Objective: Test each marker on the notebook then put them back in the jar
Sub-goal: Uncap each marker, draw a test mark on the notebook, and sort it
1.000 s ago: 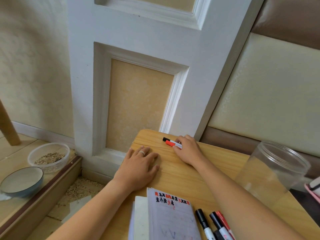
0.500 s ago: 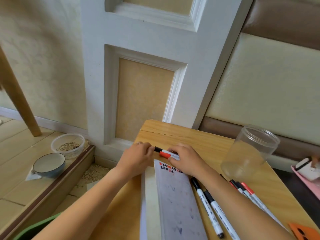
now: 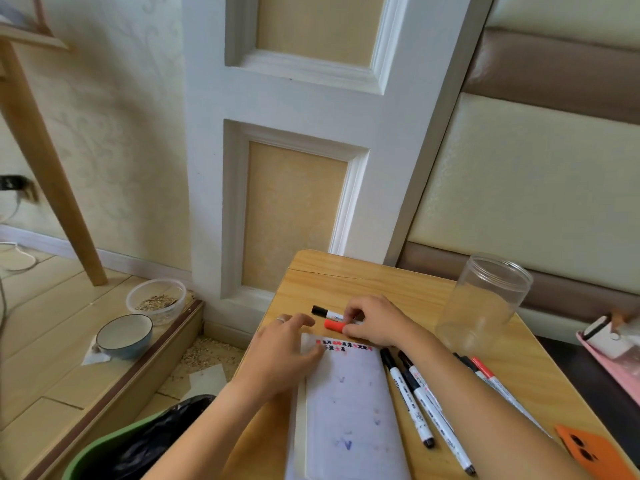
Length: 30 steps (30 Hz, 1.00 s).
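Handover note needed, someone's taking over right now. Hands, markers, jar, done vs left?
Right hand: pinches the red-capped marker at the top edge of the notebook; a black-capped marker lies just behind it.
Left hand: fingers flat on the notebook's top left corner.
Jar: upright, lidless, empty, on the table to the right.
Loose markers: several more lie right of the notebook.
Done: test marks across the page top.
Left: finish testing, then put every marker in the jar.
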Available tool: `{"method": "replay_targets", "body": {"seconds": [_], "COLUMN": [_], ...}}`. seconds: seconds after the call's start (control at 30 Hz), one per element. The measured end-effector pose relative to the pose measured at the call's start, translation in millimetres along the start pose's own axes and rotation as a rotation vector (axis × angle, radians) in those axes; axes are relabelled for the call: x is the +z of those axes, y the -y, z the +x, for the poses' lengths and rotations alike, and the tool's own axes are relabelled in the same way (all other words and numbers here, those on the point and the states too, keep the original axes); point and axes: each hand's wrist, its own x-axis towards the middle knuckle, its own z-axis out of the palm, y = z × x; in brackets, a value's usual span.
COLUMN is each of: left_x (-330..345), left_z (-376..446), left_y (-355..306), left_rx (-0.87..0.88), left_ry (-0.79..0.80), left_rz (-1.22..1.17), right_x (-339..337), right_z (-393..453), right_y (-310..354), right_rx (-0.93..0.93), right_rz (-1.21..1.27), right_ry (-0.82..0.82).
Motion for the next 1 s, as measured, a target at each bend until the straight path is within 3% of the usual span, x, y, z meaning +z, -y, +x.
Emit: {"method": "replay_targets", "body": {"seconds": [0.13, 0.57, 0.73, 0.83, 0.93, 1.0], "left_x": [7.0, 11.0, 14.1, 14.3, 15.7, 13.9], "left_z": [-8.7, -19.4, -18.2, -20.2, -21.9, -24.0], "left_y": [7.5, 12.1, 12.1, 10.8, 12.8, 12.9], "left_rx": [0.054, 0.159, 0.201, 0.314, 0.356, 0.344], "left_ry": [-0.032, -0.108, -0.168, -0.096, -0.075, -0.076], "left_rz": [0.072, 0.069, 0.014, -0.132, -0.147, -0.165], "right_x": [-1.8, 3.0, -0.3, 5.0, 18.8, 31.4], "right_z": [-5.0, -28.9, -52.3, -74.4, -95.1, -104.4], "right_y": [-2.5, -1.9, 15.7, 29.9, 37.9, 38.6], "right_rx": [0.08, -0.019, -0.161, -0.262, -0.378, -0.355], "right_rz": [0.132, 0.101, 0.05, -0.086, -0.175, -0.171], "right_ry": [0.065, 0.003, -0.165, -0.204, -0.373, -0.451]}}
